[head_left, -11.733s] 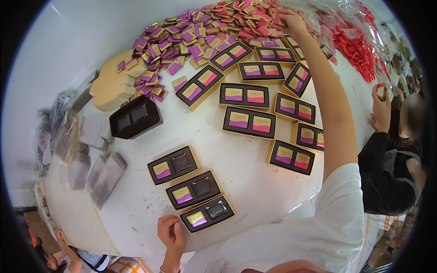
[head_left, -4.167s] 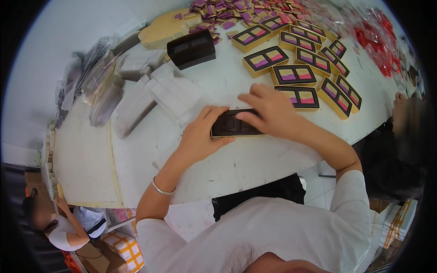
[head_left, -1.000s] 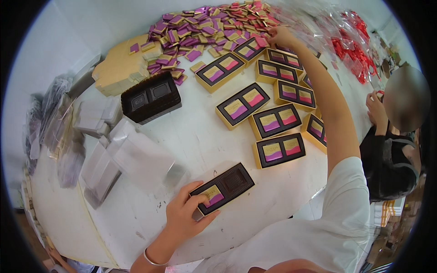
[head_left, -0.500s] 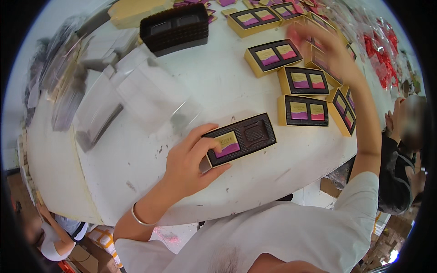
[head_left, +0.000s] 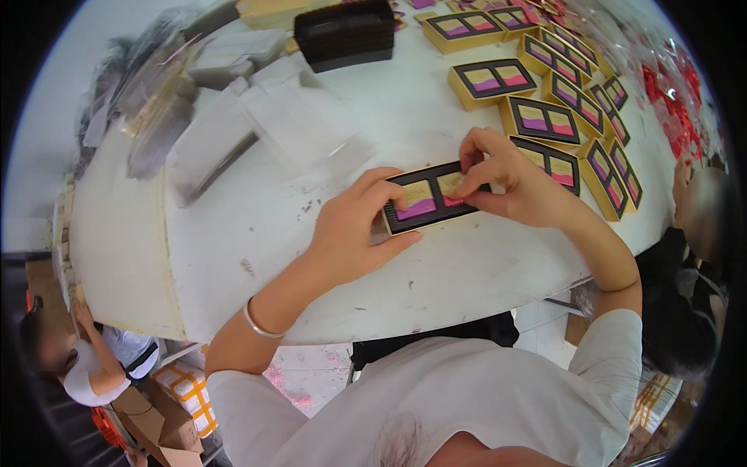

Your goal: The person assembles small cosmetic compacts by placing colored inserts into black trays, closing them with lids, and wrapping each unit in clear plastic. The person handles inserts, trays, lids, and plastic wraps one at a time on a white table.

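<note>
Black two-slot tray [head_left: 430, 201] found on white table [head_left: 257, 226], gripped at near end by left hand [head_left: 354, 229]; right hand [head_left: 506, 183] pinched a packet into its far slot.

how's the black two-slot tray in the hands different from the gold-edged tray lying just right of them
The black two-slot tray is gripped by the left hand and right hand; the gold-edged tray lies untouched. The held tray shows no gold surround; the other sits in one. Fingers cover part of the held tray's right slot; the other's slots lie open to view. Both hold purple-and-yellow and pink-and-yellow packets.
</note>
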Motion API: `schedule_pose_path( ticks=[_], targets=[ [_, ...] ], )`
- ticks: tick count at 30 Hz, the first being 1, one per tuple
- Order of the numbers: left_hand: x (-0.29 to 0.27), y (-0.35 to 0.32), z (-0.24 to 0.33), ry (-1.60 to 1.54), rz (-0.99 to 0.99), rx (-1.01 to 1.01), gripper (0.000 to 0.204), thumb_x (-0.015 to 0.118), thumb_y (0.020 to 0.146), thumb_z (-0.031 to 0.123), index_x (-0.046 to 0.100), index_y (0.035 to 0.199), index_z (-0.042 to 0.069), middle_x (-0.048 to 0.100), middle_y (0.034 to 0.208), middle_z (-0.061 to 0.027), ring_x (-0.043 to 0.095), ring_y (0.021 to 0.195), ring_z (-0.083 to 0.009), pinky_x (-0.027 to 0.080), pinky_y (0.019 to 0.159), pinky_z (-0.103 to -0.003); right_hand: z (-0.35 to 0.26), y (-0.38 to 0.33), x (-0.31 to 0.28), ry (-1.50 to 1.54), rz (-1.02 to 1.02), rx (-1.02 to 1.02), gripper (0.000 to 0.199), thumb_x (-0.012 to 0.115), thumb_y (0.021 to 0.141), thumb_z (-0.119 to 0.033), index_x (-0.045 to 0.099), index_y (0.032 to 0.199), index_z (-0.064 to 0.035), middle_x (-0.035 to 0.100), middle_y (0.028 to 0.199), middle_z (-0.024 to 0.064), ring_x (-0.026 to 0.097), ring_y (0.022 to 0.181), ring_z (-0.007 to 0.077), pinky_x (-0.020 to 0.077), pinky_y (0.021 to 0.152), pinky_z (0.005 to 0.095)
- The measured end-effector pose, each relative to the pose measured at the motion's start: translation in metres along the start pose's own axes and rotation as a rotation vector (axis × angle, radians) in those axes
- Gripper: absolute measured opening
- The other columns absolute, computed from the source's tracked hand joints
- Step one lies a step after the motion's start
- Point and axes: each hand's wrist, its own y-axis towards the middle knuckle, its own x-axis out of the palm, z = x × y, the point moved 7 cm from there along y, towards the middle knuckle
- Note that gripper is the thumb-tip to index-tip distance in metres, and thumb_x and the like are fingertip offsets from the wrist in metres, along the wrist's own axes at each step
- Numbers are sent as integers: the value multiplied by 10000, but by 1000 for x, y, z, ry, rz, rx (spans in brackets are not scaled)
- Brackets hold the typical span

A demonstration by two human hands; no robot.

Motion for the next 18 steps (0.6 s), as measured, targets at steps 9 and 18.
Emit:
schedule_pose_path(
  ticks=[9,18],
  targets=[
    [-21,-9,19,222,217,235,347,742,732,265,552,951,74,530,1246,-118,546,645,-169,457,559,-261,-29,-7,5,-327,105,-263,288,718,693,-138,551,918,-71,520,1058,121,470,1088,302,276,1020,484],
    [-60,-1,-13,880,294,228,527,676,763,401,558,1185,109,495,1320,-80,432,1241,-285,206,1057,-572,-8,-3,-15,-821,231,-66,368,695,695,-180,510,974,-26,515,1064,153,476,1082,323,260,1067,502]
  ],
)
